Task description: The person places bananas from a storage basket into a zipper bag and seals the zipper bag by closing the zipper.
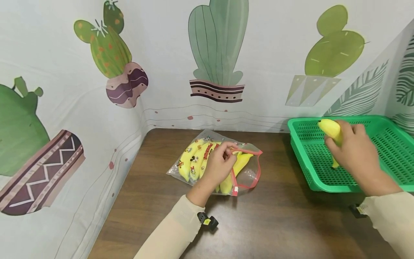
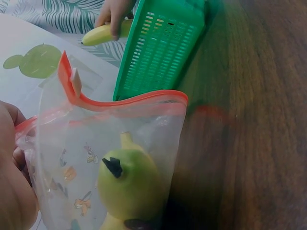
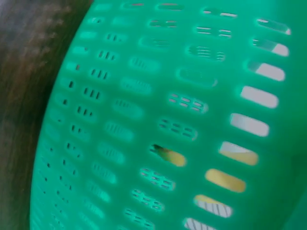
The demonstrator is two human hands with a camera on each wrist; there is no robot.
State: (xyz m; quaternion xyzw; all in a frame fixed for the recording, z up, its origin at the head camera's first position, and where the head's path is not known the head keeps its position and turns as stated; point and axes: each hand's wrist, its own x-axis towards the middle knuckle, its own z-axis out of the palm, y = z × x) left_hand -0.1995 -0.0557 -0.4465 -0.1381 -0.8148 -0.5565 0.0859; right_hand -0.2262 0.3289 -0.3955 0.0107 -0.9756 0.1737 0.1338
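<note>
My right hand (image 1: 357,151) grips a yellow banana (image 1: 331,130) over the green plastic basket (image 1: 320,187); its lower tip points down into the basket. Through the slots in the right wrist view, parts of the banana (image 3: 225,180) show yellow. With its fingers curled, my left hand (image 1: 220,163) pinches the red-edged mouth of a clear zip bag (image 1: 208,135). Several bananas (image 1: 185,160) lie inside the bag, under printed cartoon figures. The left wrist view shows the bag's mouth standing open, with a greenish banana end (image 2: 127,182) inside.
The bag lies on a brown wooden table (image 1: 258,223), left of the basket. Behind stands a white cloth backdrop (image 1: 168,64) printed with cacti. A small black device (image 1: 208,221) is strapped at the left sleeve.
</note>
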